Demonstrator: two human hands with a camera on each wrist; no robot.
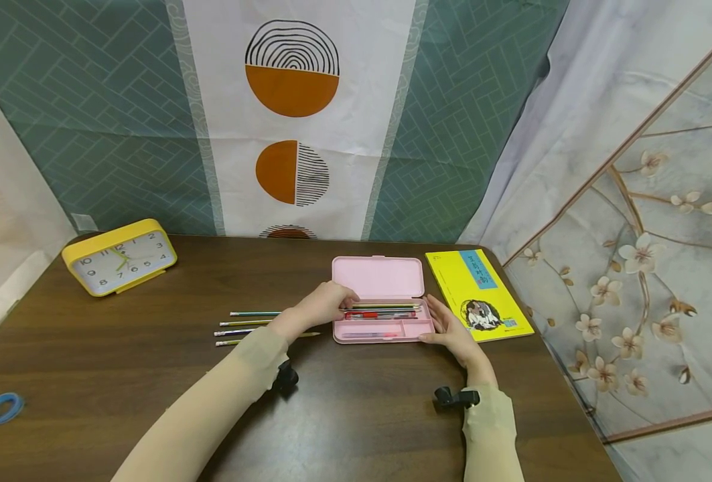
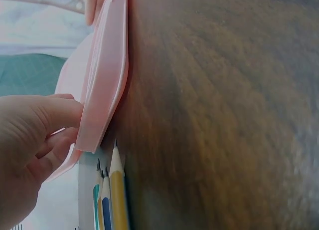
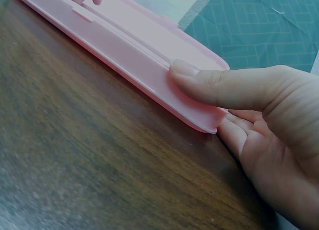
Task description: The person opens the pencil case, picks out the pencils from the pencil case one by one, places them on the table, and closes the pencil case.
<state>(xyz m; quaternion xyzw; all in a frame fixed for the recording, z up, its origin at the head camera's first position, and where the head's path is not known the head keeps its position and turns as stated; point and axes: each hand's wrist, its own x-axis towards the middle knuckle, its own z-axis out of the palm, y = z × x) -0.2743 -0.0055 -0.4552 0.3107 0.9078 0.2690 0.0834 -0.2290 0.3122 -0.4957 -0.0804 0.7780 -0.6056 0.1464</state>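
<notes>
A pink pencil case (image 1: 384, 331) lies with its lid (image 1: 378, 276) folded back, pens and pencils (image 1: 381, 313) inside. My left hand (image 1: 321, 304) reaches over its left end with bent fingers. In the left wrist view those fingers (image 2: 62, 110) are at the rim; I cannot tell whether they pinch a pencil. My right hand (image 1: 452, 331) grips the right end, its thumb (image 3: 194, 80) on the front wall and the other fingers round the end. Several loose pencils (image 1: 241, 324) lie to the left, partly under my left forearm; their sharpened tips (image 2: 115, 152) point toward the case.
A yellow book (image 1: 452, 281) lies beside the case on the right. The yellow clock (image 1: 123, 258) stands at the back left, and a blue roll of tape (image 1: 1, 408) lies near the left edge. Hanging cloth (image 1: 440, 134) backs the brown table (image 1: 356, 415).
</notes>
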